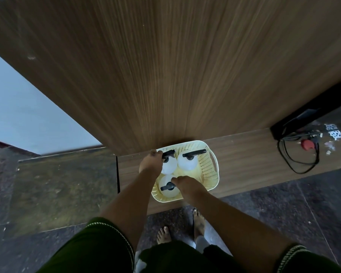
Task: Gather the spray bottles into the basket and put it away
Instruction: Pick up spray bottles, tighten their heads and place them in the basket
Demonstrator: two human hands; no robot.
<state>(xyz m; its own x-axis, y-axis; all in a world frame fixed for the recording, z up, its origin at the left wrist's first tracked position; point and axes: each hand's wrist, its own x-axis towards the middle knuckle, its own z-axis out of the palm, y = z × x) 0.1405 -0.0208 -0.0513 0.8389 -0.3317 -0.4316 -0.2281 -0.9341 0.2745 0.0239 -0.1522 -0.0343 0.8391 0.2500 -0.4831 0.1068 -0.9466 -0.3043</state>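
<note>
From the head view, the pale yellow basket [208, 170] is sitting on a low wooden ledge [244, 160] at the foot of a tall wood-grain panel [165, 75], and three white spray bottles with black trigger heads are standing upright inside it: one at the far left [168, 166], one at the far right [187, 161], one nearest the person [168, 187].

The left hand [151, 162] is reaching over the basket's far-left rim, its fingers curling at the black head of the far-left bottle; whether they are gripping the head or the rim I cannot tell. The right hand [185, 186] is lying over the near part of the basket, fingertips at the near bottle's head, its grasp hidden too.

The perforated plastic looks light and a little flexible (likely to bow under three bottles if lifted by one side), so the side handle [215, 160] and the opposite rim seem the sensible holds. The bottles look smooth and top-heavy.
</note>
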